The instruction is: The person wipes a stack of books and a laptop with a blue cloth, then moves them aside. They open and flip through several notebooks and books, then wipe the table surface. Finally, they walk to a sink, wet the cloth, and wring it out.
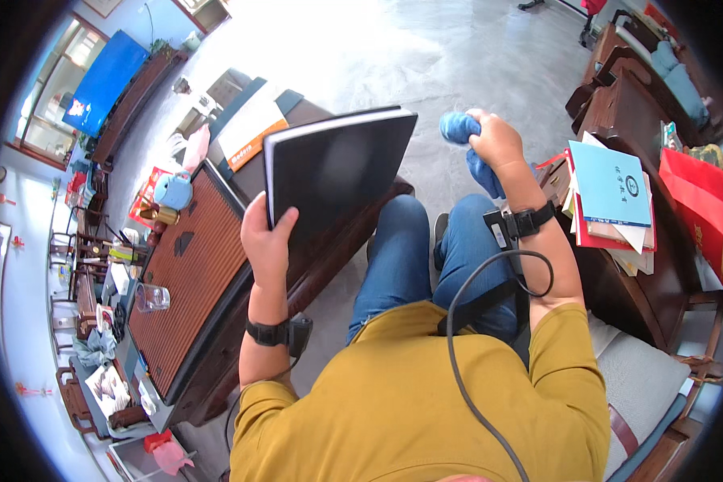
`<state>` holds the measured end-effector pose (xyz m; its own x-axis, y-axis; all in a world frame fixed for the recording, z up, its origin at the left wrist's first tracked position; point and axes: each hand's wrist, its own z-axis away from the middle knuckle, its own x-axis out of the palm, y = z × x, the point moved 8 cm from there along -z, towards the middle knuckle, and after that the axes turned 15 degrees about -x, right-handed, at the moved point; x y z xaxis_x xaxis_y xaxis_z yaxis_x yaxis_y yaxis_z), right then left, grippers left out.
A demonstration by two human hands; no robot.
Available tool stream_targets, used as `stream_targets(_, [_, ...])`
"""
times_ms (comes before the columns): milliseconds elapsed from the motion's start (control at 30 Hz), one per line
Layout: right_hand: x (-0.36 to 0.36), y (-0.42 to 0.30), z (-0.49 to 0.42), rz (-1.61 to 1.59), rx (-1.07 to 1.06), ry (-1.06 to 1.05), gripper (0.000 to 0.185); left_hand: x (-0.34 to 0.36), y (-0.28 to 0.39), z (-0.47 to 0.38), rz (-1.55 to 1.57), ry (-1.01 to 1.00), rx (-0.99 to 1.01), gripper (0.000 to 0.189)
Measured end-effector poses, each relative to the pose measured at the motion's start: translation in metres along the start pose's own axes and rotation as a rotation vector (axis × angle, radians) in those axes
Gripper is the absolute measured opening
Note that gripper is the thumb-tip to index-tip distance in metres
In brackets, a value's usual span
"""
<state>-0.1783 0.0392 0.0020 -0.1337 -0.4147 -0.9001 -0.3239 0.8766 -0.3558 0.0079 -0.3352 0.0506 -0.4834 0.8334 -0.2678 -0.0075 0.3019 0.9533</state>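
A black hard-cover book [337,169] is held up, tilted, in my left hand [268,232], with the thumb on its front cover and its fingers behind the lower left corner. Raised at the right of the book, clear of it, my right hand [497,141] grips a blue cloth [461,128], bunched at the fingers with one end hanging below the hand. Beneath the left hand, a wooden table [313,271] runs beside my knees. A stack of books and papers with a light-blue booklet [608,181] on top lies to the right of my right forearm.
On the ribbed tea tray [187,265] stands a clear glass [152,298]; a light-blue teapot [173,190] is near its far edge. An orange and white book [253,132] lies behind the black one. A red paper bag [696,205] is at right. A cable [458,361] loops from my right arm.
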Motion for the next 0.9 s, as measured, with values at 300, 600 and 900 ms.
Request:
stream_targets(300, [0.015,-0.047,0.005,-0.436,-0.216,0.276,0.048,0.015,-0.137,-0.016,0.84,0.097,-0.705,0.038])
stream_targets(600, [0.061,-0.161,0.004,-0.371,-0.458,0.291,0.046,0.03,-0.21,-0.013,1.033,0.079,-0.886,0.04])
stream_targets(900, [0.161,-0.25,0.019,-0.128,-0.817,0.001,0.046,0.036,-0.216,-0.015,0.976,0.013,-0.806,0.029])
